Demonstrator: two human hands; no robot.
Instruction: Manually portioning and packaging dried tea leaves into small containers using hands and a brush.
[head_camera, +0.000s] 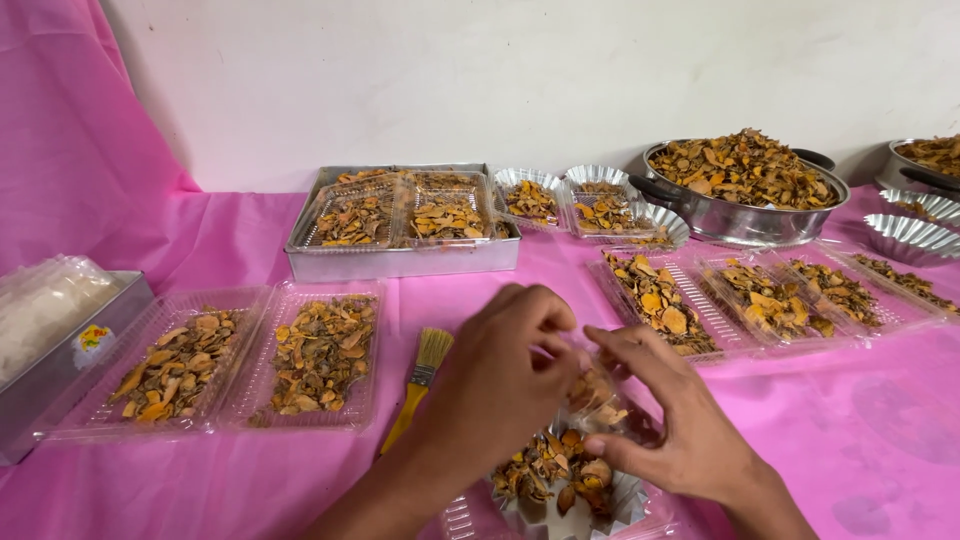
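Near edge: fluted foil cup (560, 500) of dried orange-brown slices (545, 468), directly beneath both hands. Left hand (500, 375) and right hand (680, 425) curled, fingertips pinched on a thin clear plastic bag (592, 385) of slices held between them above the cup. Left: yellow-handled brush (420, 385); farther: filled clear trays (320, 355), steel pan (745, 190).

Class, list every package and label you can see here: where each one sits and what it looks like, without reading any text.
Clear plastic trays: front left, rectangular, holding orange-brown dried slices.
More clear trays: right, same filling.
Sticker label: on the metal box at far left, small, yellow and red.
Plastic bag: in that box, whitish contents.
Both hands handle a small clear packet.
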